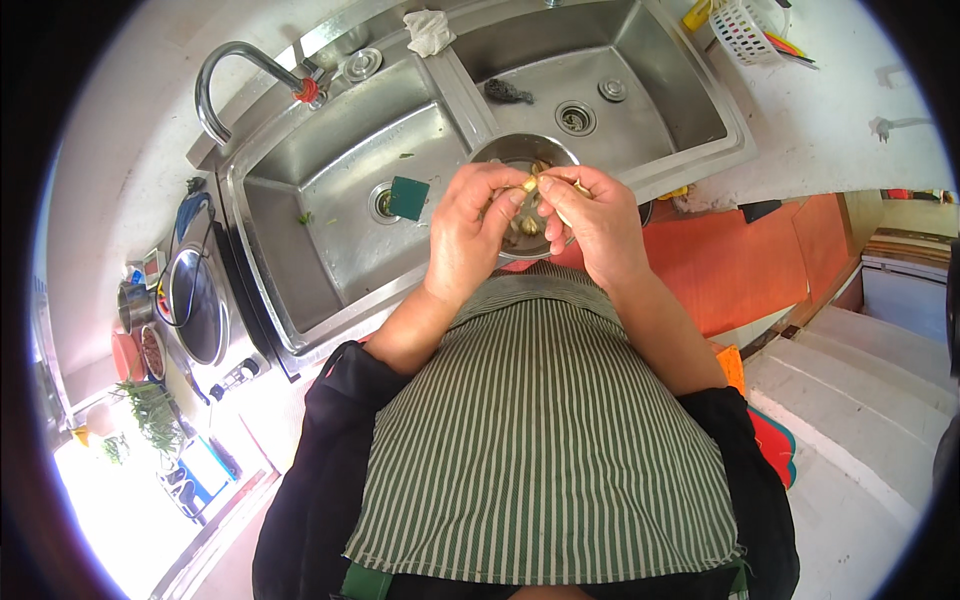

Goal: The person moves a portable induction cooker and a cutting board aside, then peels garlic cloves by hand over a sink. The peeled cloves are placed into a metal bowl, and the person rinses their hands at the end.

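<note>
A small yellowish piece of food (530, 183), possibly garlic or ginger, is pinched between the fingertips of both hands. My left hand (474, 217) grips it from the left with thumb and forefinger. My right hand (598, 217) meets it from the other side, and another pale yellow bit (580, 189) shows among its fingers. Both hands are over a round stainless steel bowl (517, 142) at the sink's front edge. Inside, partly hidden by my fingers, lie several similar pieces, including a yellowish lump (529, 226).
A two-basin steel sink (360, 247) has a curved faucet (240, 52) at left. A dark green square (409, 198) lies by the left drain; a dark scrubber (508, 91) lies in the right basin. A crumpled white cloth (429, 33) rests behind the divider; a white basket (742, 34) stands at right.
</note>
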Demonstrator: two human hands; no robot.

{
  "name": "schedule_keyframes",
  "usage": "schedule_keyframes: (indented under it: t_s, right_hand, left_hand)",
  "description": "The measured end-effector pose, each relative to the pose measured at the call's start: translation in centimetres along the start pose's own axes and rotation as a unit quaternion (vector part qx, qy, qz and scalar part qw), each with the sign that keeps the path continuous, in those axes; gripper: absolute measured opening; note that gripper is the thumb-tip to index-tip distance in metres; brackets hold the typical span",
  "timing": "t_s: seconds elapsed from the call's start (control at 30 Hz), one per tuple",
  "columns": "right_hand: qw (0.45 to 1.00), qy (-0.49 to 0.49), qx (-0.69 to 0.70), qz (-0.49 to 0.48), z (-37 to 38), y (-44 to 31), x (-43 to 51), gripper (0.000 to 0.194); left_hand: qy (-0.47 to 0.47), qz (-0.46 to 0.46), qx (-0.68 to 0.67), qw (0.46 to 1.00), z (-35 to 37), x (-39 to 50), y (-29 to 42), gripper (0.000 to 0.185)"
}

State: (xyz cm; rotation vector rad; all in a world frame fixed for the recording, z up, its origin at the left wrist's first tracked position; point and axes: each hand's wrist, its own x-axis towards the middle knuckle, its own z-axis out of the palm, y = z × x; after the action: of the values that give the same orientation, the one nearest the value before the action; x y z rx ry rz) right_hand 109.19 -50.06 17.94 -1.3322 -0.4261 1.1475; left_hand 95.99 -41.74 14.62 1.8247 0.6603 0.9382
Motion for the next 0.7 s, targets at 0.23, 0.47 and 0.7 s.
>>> schedule_keyframes:
  t_s: [0.23, 0.47, 0.7]
  right_hand:
    - [1.000, 0.016, -0.008, 0.013, 0.2, -0.2, 0.0, 0.013]
    - [0.999, 0.052, 0.007, 0.010, 0.5, 0.2, 0.1, 0.012]
    - [0.981, 0.101, -0.145, -0.076, 0.9, 1.1, -0.6, 0.009]
  left_hand:
    - [-0.008, 0.024, 0.009, 1.000, 0.3, 0.1, 0.1, 0.014]
    - [-0.026, -0.285, -0.308, 0.907, 1.7, -0.7, 0.3, 0.012]
    - [-0.044, -0.325, -0.390, 0.861, 1.9, -1.0, 0.0, 0.015]
